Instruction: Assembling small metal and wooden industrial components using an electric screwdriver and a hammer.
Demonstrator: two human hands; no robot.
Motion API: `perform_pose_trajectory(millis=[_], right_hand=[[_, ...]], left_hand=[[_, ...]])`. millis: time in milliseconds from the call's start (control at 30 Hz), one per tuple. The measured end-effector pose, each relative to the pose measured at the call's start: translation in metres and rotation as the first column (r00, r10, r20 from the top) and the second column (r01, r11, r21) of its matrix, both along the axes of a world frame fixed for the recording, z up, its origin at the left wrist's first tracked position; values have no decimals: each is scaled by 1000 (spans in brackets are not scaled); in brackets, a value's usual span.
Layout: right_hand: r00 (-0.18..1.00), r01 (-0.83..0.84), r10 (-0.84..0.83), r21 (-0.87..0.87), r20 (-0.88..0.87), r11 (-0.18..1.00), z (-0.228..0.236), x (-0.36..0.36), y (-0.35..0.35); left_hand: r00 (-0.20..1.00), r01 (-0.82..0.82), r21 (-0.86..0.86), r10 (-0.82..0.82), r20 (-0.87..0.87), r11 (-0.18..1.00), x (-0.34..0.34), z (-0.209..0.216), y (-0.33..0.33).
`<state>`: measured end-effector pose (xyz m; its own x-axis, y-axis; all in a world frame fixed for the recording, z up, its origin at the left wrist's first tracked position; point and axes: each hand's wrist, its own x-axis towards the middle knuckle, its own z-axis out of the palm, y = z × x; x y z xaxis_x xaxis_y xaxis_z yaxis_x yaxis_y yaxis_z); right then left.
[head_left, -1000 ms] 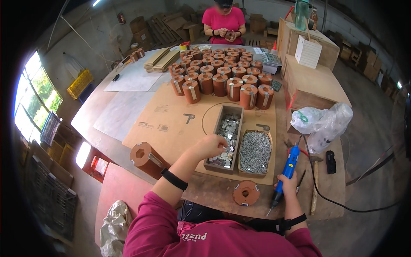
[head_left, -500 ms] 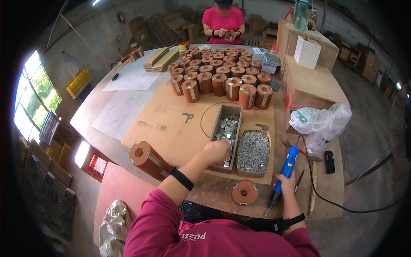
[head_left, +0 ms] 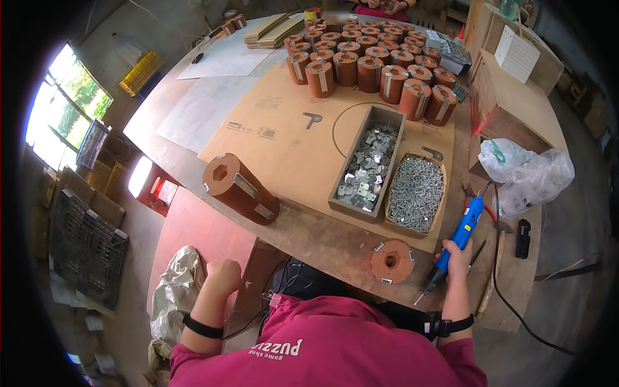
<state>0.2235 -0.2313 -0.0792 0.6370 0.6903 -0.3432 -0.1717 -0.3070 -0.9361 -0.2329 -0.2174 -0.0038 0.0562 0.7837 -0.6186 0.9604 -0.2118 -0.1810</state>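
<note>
firmly, my right hand (head_left: 458, 257) wraps the blue screwdriver (head_left: 467, 226); best keep it steady. my left hand (head_left: 224, 274) looks curled, but i can't tell if it's empty.

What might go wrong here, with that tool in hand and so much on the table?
The bare bit of the blue electric screwdriver in the right hand could nick the nearby brown disc if it slips. The black cord runs over the table's edge and might snag. The tall brown cylinder near the front edge could topple if the left hand bumps it.
</note>
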Motion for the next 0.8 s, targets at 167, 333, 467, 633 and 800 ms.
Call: perform_pose_trajectory(millis=[167,333,467,633,800], right_hand=[[1000,13,-13,5,4,1000,0,2,-3],[1000,4,-4,18,-14,1000,-3,2,-5],[1000,7,-7,19,-4,1000,2,-1,-3],[1000,20,-19,21,-11,1000,3,0,-4],[1000,10,-10,18,3,1000,-2,3,-2]], left_hand=[[765,-29,316,-182,618,948,64,26,25],[359,-28,375,-340,869,927,152,27,89],[512,-79,440,-342,788,895,195,-1,135],[789,18,351,-228,570,936,213,4,146],[706,-42,333,-208,677,942,213,5,152]])
